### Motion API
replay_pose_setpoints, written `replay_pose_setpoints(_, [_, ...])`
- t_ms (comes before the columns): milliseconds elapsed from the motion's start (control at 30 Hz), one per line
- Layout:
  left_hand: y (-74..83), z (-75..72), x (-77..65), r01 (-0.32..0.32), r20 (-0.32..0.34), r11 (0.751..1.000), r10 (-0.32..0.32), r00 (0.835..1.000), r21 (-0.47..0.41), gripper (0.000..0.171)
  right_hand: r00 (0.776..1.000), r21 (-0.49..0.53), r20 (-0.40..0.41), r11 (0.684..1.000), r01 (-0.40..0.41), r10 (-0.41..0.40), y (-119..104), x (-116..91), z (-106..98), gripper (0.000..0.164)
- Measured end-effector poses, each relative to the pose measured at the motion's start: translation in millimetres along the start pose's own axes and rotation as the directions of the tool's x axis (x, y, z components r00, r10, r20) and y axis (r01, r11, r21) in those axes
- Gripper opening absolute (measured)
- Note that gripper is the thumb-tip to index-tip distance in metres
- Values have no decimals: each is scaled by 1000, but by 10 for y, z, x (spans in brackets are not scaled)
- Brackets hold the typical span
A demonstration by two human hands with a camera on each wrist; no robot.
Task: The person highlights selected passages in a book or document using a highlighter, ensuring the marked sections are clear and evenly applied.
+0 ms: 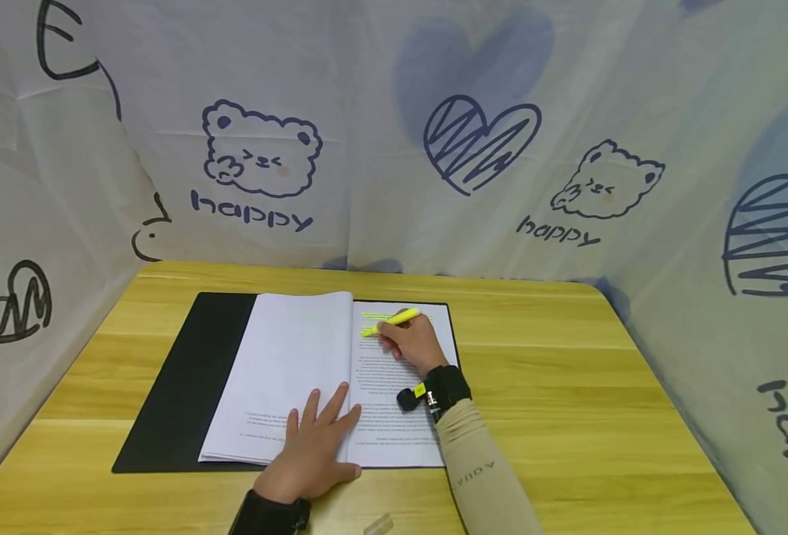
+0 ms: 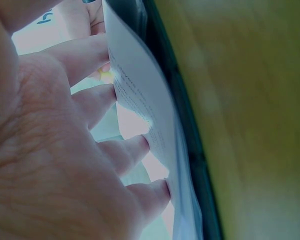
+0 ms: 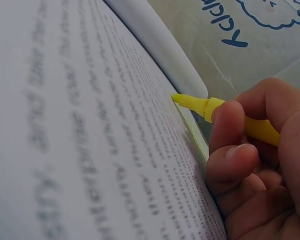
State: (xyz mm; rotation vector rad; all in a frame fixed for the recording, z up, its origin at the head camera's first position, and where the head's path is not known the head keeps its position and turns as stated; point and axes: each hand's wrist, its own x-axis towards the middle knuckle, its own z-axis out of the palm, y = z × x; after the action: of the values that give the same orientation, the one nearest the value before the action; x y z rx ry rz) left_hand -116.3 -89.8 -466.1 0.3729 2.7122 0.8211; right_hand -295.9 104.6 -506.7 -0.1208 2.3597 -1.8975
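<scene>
A yellow highlighter (image 1: pixel 400 318) is pinched in my right hand (image 1: pixel 415 343), its tip at the left edge of the text on the right-hand page (image 1: pixel 400 416). Yellow strokes mark several lines near the top of that page. In the right wrist view the highlighter (image 3: pixel 262 129) sits between thumb and fingers, its tip at the paper. My left hand (image 1: pixel 313 453) rests with spread fingers on the lower middle of the open pages, across the fold. The left wrist view shows its fingertips touching the paper (image 2: pixel 140 75). The left-hand page (image 1: pixel 293 349) is mostly blank, with a few lines low down.
A black folder cover (image 1: pixel 180 371) lies under the pages and reaches out to the left. Near the front edge of the wooden table (image 1: pixel 567 416) lies a small translucent cap-like piece (image 1: pixel 379 524). A printed cloth (image 1: pixel 367 148) hangs behind the table and at both sides.
</scene>
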Motion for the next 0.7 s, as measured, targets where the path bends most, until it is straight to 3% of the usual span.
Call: replay_pose_setpoints(700, [1, -15, -4, -2, -7, 1000, 2, 1000, 7, 83, 1000, 13, -5, 1000, -19, 19, 3, 22, -23, 23])
